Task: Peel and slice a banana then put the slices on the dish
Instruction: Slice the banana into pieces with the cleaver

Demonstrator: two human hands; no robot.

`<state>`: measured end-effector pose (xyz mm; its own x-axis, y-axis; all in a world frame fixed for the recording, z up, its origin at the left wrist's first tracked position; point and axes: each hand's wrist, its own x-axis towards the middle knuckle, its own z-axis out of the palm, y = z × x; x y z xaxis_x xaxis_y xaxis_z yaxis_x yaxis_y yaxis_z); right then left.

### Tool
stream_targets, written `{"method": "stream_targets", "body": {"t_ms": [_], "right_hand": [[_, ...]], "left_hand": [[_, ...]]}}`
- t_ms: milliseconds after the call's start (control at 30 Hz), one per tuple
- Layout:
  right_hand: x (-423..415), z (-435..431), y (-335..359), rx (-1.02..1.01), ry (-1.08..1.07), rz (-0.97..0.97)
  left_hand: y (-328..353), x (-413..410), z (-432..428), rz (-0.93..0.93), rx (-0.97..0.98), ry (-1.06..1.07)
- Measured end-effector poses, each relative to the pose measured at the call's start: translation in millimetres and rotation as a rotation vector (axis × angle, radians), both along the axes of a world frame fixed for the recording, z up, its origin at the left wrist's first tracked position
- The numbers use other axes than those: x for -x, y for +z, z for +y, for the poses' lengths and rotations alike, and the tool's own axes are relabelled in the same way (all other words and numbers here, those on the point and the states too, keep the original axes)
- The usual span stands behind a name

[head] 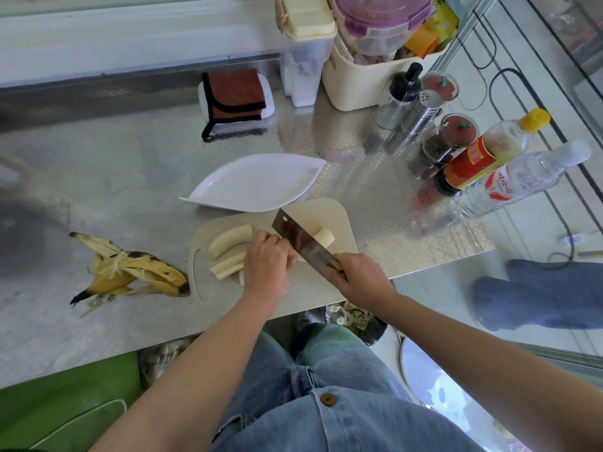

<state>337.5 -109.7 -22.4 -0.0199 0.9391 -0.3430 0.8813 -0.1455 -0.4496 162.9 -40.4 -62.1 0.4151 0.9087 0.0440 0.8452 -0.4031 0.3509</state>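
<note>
On the beige cutting board (336,216) lie long peeled banana pieces (228,241), a second strip (228,265) below them, and a short chunk (324,238) behind the blade. My right hand (359,278) grips the handle of a cleaver (301,241), whose blade slants across the board. My left hand (266,264) has its fingers curled on a banana piece right next to the blade; that piece is mostly hidden. The white leaf-shaped dish (257,184) sits just beyond the board with nothing on it. The banana peel (137,272) lies to the left on the steel counter.
Bottles (489,154), spice jars (447,141) and shakers (414,115) crowd the counter's right side. A cream basket (359,79) and a clear container (303,73) stand at the back, with a brown cloth (235,93) on a white box. The counter edge runs just below the board.
</note>
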Motion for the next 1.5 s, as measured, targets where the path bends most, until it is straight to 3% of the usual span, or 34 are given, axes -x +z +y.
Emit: {"method": "stream_targets", "body": {"t_ms": [167,500,667,1200,1500], "right_hand": [[-10.8,1.2,0.8,0.028,0.088,-0.037],[-78.1,19.9,5.6,-0.108,0.345,-0.252],[-73.3,38.7,9.0,-0.066,0.465,-0.309],[-75.4,82.5,3.2,-0.064,0.481,-0.373],[-78.8,94.2,3.4,-0.071,0.47,-0.398]], "left_hand": [[7.3,12.9,-0.2,0.035,-0.064,0.021],[3.9,17.5,5.0,0.101,-0.1,0.017],[4.4,18.7,10.7,0.114,-0.038,-0.002],[-5.7,22.3,26.4,0.241,0.116,0.031],[1.2,22.8,28.0,0.231,0.052,0.023]]}}
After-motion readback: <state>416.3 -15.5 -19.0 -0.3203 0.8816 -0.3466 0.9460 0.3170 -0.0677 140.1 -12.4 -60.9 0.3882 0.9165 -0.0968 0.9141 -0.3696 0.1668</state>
